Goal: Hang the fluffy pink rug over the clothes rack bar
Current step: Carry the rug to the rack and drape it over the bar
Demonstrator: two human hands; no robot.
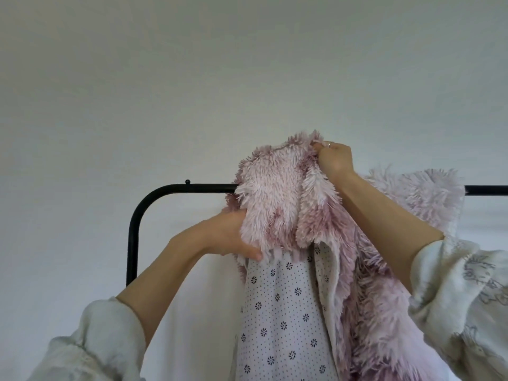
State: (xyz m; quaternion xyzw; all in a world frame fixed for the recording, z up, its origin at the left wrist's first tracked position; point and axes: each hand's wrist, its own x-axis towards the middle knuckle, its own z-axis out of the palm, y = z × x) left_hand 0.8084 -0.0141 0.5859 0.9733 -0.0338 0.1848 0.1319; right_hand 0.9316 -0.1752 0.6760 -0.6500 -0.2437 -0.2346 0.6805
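The fluffy pink rug [277,199] is bunched up at the height of the black clothes rack bar [203,188], and it hides the bar's middle stretch. Its white dotted backing [280,312] hangs down toward me. My left hand [231,235] grips a fold of the rug from below, just under the bar. Raised above the bar, my right hand [334,159] pinches the rug's top edge. Part of the rug [428,193] lies over the bar to the right, behind my right forearm.
The rack's left end curves down into a black upright post [132,248]. The bar shows again at the right edge [486,190]. A plain white wall fills the background. Both my sleeves are pale and fluffy.
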